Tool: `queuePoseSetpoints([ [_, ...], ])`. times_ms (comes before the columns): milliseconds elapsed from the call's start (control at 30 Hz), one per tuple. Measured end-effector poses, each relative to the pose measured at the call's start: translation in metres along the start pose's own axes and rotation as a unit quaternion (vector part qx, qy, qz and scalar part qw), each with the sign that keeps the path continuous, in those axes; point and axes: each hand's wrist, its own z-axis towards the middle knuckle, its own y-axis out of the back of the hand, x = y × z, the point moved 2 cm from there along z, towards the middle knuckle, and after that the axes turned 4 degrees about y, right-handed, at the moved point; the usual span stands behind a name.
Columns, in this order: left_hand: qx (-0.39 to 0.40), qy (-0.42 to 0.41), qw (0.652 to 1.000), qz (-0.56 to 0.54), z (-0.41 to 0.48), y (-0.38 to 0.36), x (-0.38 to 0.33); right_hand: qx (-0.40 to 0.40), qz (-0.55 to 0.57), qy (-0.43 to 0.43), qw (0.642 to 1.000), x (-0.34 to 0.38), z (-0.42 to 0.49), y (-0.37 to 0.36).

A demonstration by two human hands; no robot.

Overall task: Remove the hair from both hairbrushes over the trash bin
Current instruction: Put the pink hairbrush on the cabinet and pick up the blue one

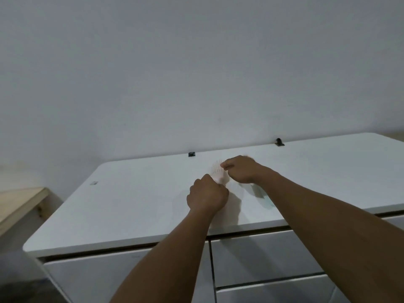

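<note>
A pale, whitish hairbrush (218, 171) with fine bristles is held above the white dresser top (131, 200). My left hand (206, 196) is closed around its lower part, which the fist hides. My right hand (239, 169) sits just right of the bristles with fingertips pinched at them; whether hair is between the fingers is too blurred to tell. A second, blurred greenish object (261, 196) lies on the top under my right wrist; it may be the other brush. No trash bin is in view.
The dresser stands against a plain wall, with drawer fronts (262, 259) below its front edge. Two small black clips (191, 154) (279, 142) sit at its back edge. A wooden board (19, 204) lies at the left, lower down.
</note>
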Motion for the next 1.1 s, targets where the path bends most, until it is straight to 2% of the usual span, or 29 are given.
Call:
queuePoseSetpoints([
  [300,0.01,0.022,0.999,0.036,0.002,-0.005,-0.004,0.009,-0.004,-0.017,1.0,0.002,-0.003,-0.002],
  [533,0.001,0.014,0.999,0.04,0.003,-0.001,-0.008,-0.059,0.009,-0.025,0.998,-0.015,-0.01,0.022],
  [667,-0.079,-0.053,0.992,0.086,0.001,0.002,-0.03,-0.13,0.036,-0.033,0.99,-0.03,-0.019,0.045],
  [767,-0.064,-0.109,0.989,0.078,-0.003,-0.007,-0.056,-0.17,0.076,-0.077,0.979,-0.044,-0.025,0.059],
  [967,0.04,-0.09,0.992,0.082,-0.009,-0.044,-0.093,-0.102,0.107,-0.143,0.979,-0.075,-0.02,0.066],
  [1100,0.045,-0.075,0.991,0.099,-0.006,-0.059,-0.1,-0.05,0.147,-0.157,0.975,-0.088,-0.017,0.059],
])
